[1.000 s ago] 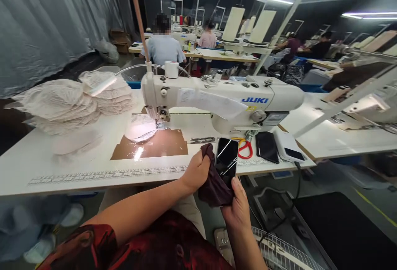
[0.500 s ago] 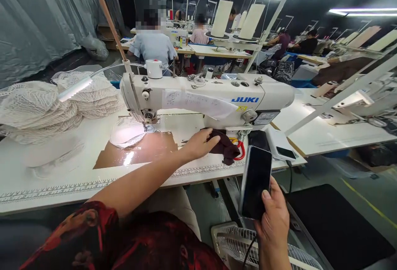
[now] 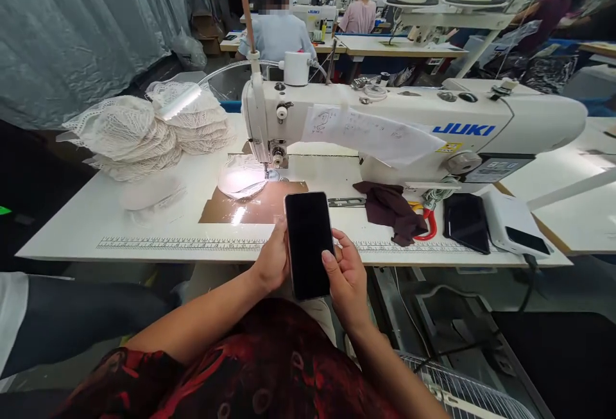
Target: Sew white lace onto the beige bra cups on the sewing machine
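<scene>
A smartphone with a dark screen is held upright between both hands, in front of the table's near edge. My left hand grips its left side, fingers hidden behind it. My right hand wraps the lower right side, thumb at the screen's edge. Beyond the phone stands a white JUKI sewing machine. Under its needle lies a white lace-edged piece on a brown sheet. To the right are a dark cloth and red-handled scissors, partly covered by that cloth.
Stacks of white lace pieces fill the table's back left. A dark flat device and a white box with a cable sit at the right. A fan stands below. Beside me at left is a dark-clad leg. Other people work behind the machine.
My left hand has left the dark cloth and now holds the phone's left side. My right hand has brought the phone leftward in front of me. The view has also shifted.
</scene>
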A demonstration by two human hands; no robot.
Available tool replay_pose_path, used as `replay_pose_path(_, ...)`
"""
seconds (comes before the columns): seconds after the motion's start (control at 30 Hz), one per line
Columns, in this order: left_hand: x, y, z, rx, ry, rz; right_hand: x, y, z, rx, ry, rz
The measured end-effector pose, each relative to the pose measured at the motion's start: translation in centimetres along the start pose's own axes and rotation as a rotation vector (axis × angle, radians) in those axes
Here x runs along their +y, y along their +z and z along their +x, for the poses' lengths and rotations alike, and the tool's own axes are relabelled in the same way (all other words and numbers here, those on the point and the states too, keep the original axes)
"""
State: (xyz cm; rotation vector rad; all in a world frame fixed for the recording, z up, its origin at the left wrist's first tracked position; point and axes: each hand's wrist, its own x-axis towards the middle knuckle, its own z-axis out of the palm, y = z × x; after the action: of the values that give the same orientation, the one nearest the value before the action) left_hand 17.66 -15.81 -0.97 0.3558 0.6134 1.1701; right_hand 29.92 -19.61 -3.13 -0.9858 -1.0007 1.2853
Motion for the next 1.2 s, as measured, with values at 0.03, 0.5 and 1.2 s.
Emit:
replay_pose_path(0.03, 0.3, -0.3, -0.2, -0.011, -0.019, -0.014, 0.1, 0.4, 0.0, -0.009, 0.007, 0.002)
replay_pose_path(0.5, 5.5, -2.6, -0.3, -0.127, -0.277, -0.096, -0.5, -1.2, 2.0, -0.170, -0.345, -0.586)
replay_pose_path(1.2, 6.3, -4.1, -0.6, -0.086, -0.249, -0.079, -2.8, 1.0, 4.2, -0.159, -0.968, -1.192)
